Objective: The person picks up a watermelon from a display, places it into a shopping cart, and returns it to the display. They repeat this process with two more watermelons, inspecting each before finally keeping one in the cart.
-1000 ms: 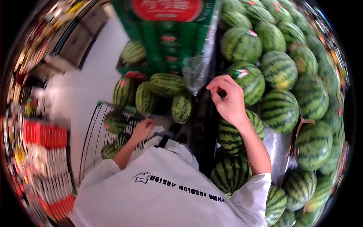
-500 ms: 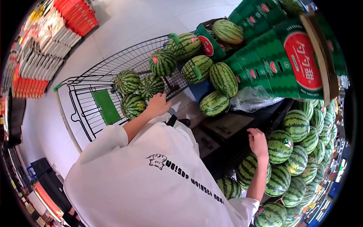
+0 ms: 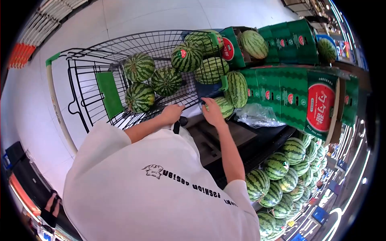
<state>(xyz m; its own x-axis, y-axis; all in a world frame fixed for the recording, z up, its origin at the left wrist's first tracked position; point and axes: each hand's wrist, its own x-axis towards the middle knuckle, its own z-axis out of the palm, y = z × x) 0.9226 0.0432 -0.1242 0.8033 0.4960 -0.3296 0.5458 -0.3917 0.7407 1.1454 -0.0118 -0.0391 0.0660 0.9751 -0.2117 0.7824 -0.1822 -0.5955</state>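
Note:
A wire shopping cart (image 3: 108, 45) with green corner pieces holds several striped watermelons, among them one melon (image 3: 139, 97) near its side and another melon (image 3: 167, 81) beside that. My left hand (image 3: 172, 114) is closed at the cart's near side rim, its fingertips partly hidden. My right hand (image 3: 212, 111) reaches to the same rim near the front corner, fingers bent and apart with no melon in them. Just beyond it a light green watermelon (image 3: 224, 106) sits outside the cart, partly behind the hand. An upright oblong watermelon (image 3: 236, 89) rests against the cart's front corner.
Green printed watermelon cartons (image 3: 277, 86) stand to the right of the cart. Crumpled clear plastic (image 3: 257, 115) lies below them on a dark stand (image 3: 225, 134). A heap of watermelons (image 3: 277, 165) fills the lower right. Pale tiled floor (image 3: 136, 16) runs behind the cart.
My right hand has swung from above the melon heap to the cart's rim. My left hand has closed at the rim. The view has shifted, with the heap lower in it.

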